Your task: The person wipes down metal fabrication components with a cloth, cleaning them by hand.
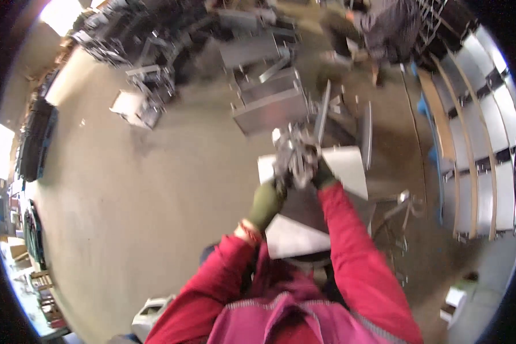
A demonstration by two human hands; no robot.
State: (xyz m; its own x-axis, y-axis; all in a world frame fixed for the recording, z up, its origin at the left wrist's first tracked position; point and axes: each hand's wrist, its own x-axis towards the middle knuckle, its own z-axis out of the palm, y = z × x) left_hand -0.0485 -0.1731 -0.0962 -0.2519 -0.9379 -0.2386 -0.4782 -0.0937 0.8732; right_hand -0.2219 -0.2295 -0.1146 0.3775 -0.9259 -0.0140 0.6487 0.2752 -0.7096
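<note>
Concrete workshop floor [155,189] spreads below; stacked grey metal cabinets [266,106] beyond. Person in red jacket [304,309] stands over flat metal sheet [309,229]. Both gloved hands raised together at frame centre: left hand [266,203] and right hand [322,175] wrapped around blurred metal tool [295,155], just above sheet.
</note>
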